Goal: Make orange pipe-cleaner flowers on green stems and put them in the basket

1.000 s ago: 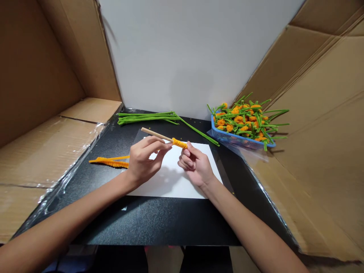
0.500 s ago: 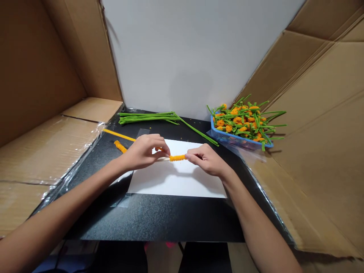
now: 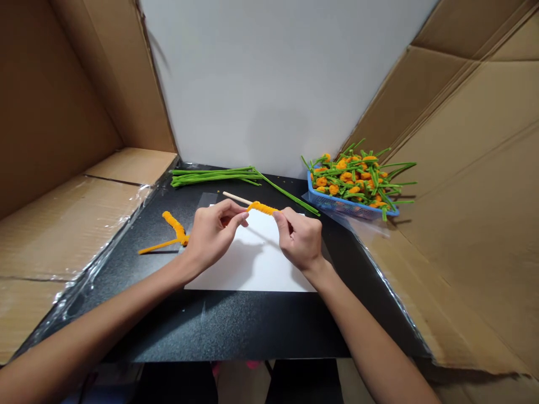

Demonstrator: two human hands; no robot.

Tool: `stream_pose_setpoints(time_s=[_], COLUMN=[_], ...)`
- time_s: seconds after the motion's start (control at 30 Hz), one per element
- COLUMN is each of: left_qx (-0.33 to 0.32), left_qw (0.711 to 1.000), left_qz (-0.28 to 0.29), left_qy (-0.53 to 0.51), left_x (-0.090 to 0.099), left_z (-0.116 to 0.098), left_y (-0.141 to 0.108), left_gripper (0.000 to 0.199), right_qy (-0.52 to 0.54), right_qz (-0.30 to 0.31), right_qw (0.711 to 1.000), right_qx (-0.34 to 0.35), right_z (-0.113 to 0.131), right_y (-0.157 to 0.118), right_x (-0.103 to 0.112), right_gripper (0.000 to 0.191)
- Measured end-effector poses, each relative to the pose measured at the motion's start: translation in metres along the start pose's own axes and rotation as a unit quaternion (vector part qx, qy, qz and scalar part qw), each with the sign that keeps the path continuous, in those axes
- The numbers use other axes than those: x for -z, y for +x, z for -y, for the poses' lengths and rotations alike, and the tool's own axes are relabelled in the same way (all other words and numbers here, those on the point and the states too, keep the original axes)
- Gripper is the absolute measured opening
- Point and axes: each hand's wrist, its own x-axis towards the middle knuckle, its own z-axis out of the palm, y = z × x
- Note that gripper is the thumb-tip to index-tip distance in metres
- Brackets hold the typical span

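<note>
Two bare hands are busy over a white sheet of paper (image 3: pixel 248 269). The left hand (image 3: pixel 213 233) has its grip pinched together, with the thumb and a finger squeezing some orange fuzzy string (image 3: pixel 264 209). The right hand (image 3: pixel 301 235) has its grip curled up tight, and its thumb presses on the other end of the orange fuzzy string.

The string is wrapped in rings around a thin wooden stick (image 3: pixel 236 197), and both are held up over the far side of the paper. The bare end of the stick pokes out past the left fingers, up and to the left. The other end of the stick goes toward the right fist, but I can't really tell where it stops, because the hand covers it.

More orange fuzz (image 3: pixel 174 224) sticks out to the left of the left hand, one part fat and bumpy, one part thin and straight. It might be the same string, but the hand is in the way.

The paper is on a black surface (image 3: pixel 189 331). At the back are green fuzzy stems (image 3: pixel 210 177). On the right is a blue basket (image 3: pixel 353 209) full of orange and green flowers (image 3: pixel 346 176).
</note>
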Motion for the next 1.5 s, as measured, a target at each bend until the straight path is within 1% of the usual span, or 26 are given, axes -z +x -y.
stream_pose_setpoints(time_s=[0.1,0.17,0.2,0.27,0.33,0.37,0.43,0.5,0.53,0.6,0.67,0.73,0.8,0.87,0.93,1.0,1.03,1.1,1.13,1.17,1.2,1.23,1.3,1.33,1.43,1.5], left_qx=[0.019,0.019,0.018,0.016,0.006,-0.001,-0.021,-0.042,-0.056,-0.084,-0.115,-0.142,-0.162,-0.171,-0.174,-0.169,-0.161,-0.135,-0.117,-0.095,-0.07,-0.044,0.002,0.019,0.039,0.032], left_qw=[0.999,0.999,0.998,0.994,0.99,0.986,0.975,0.958,0.95,0.94,0.938,0.942,0.946,0.945,0.944,0.947,0.953,0.969,0.978,0.987,0.993,0.998,1.0,0.998,0.988,0.982], left_qz=[0.016,0.023,0.028,0.046,0.08,0.108,0.188,0.269,0.297,0.328,0.328,0.298,0.252,0.204,0.143,0.081,0.057,0.026,0.018,0.012,0.009,0.01,0.026,0.044,0.115,0.146], left_qy=[-0.024,-0.045,-0.06,-0.096,-0.12,-0.124,-0.115,-0.092,-0.077,-0.041,0.0,0.056,0.123,0.191,0.243,0.26,0.251,0.205,0.17,0.13,0.09,0.052,-0.013,-0.04,-0.099,-0.113], left_x=[-0.002,-0.003,-0.003,-0.001,0.005,0.008,0.016,0.022,0.025,0.028,0.031,0.031,0.03,0.025,0.018,0.011,0.008,0.004,0.002,0.0,-0.001,-0.003,-0.005,-0.005,-0.002,0.003], left_z=[0.002,0.006,0.007,0.01,0.012,0.012,0.012,0.011,0.011,0.011,0.013,0.014,0.016,0.017,0.018,0.018,0.017,0.015,0.014,0.012,0.011,0.01,0.009,0.01,0.014,0.018], left_y=[-0.001,0.0,0.002,0.006,0.01,0.013,0.017,0.02,0.021,0.023,0.025,0.026,0.026,0.022,0.017,0.011,0.009,0.004,0.002,0.0,-0.001,-0.001,-0.001,0.0,0.006,0.01], left_gripper=[0.016,0.017,0.018,0.019,0.022,0.023,0.026,0.026,0.026,0.023,0.019,0.014,0.012,0.011,0.01,0.011,0.011,0.011,0.011,0.013,0.014,0.014,0.014,0.015,0.021,0.021], right_qy=[0.063,0.163,0.228,0.353,0.431,0.451,0.461,0.436,0.413,0.353,0.286,0.209,0.118,0.036,-0.017,-0.035,-0.032,0.0,0.035,0.085,0.147,0.214,0.337,0.383,0.469,0.497], right_qz=[-0.003,0.015,0.031,0.069,0.109,0.133,0.199,0.287,0.332,0.398,0.422,0.413,0.39,0.348,0.279,0.192,0.149,0.08,0.061,0.05,0.045,0.044,0.048,0.054,0.105,0.153], right_qw=[0.997,0.981,0.964,0.913,0.865,0.85,0.834,0.828,0.827,0.833,0.852,0.883,0.912,0.937,0.96,0.981,0.988,0.995,0.994,0.988,0.977,0.959,0.906,0.878,0.806,0.776], right_qx=[-0.045,-0.102,-0.134,-0.195,-0.231,-0.237,-0.229,-0.202,-0.186,-0.151,-0.116,-0.08,-0.043,-0.014,-0.003,-0.016,-0.029,-0.065,-0.088,-0.115,-0.147,-0.182,-0.25,-0.281,-0.346,-0.357], right_z=[0.001,-0.001,-0.002,-0.006,-0.01,-0.012,-0.016,-0.02,-0.022,-0.026,-0.029,-0.03,-0.03,-0.028,-0.026,-0.024,-0.023,-0.023,-0.023,-0.024,-0.024,-0.023,-0.021,-0.02,-0.017,-0.016], right_y=[0.0,0.0,0.0,0.002,0.003,0.004,0.005,0.008,0.009,0.013,0.018,0.021,0.022,0.02,0.016,0.012,0.01,0.007,0.006,0.005,0.005,0.006,0.007,0.008,0.01,0.01], right_x=[-0.001,-0.004,-0.005,-0.007,-0.006,-0.005,-0.001,0.005,0.008,0.014,0.02,0.024,0.024,0.02,0.013,0.005,0.002,-0.004,-0.006,-0.008,-0.01,-0.011,-0.012,-0.012,-0.008,-0.005], right_gripper=[0.043,0.046,0.047,0.047,0.046,0.046,0.046,0.047,0.048,0.052,0.055,0.056,0.054,0.05,0.048,0.047,0.048,0.05,0.051,0.053,0.053,0.054,0.052,0.051,0.047,0.045])
